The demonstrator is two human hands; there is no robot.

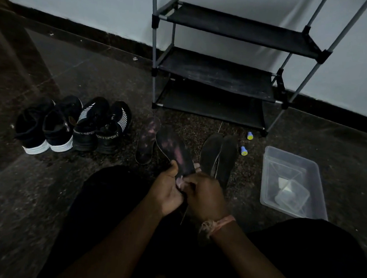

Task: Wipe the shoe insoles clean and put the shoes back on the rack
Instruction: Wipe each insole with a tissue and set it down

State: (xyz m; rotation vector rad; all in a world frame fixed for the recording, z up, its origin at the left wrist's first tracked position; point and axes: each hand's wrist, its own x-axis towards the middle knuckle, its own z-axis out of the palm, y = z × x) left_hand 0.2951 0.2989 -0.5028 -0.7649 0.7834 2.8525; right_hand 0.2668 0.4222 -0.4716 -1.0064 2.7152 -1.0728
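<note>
- my left hand grips the heel of a pink-stained insole, toe raised toward the rack.
- right hand pinches a pale wipe against that heel.
- four shoes stand on the floor, left of the rack.

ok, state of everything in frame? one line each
held insole: off the floor, gripped by left hand
right hand: rubbing a small pale wipe at its heel end
worn insole: flat on the floor
dark insole pair: on the floor, side by side
four shoes: on the floor, off the rack
rack: shelves empty
clear tub: open, smaller container inside
</note>
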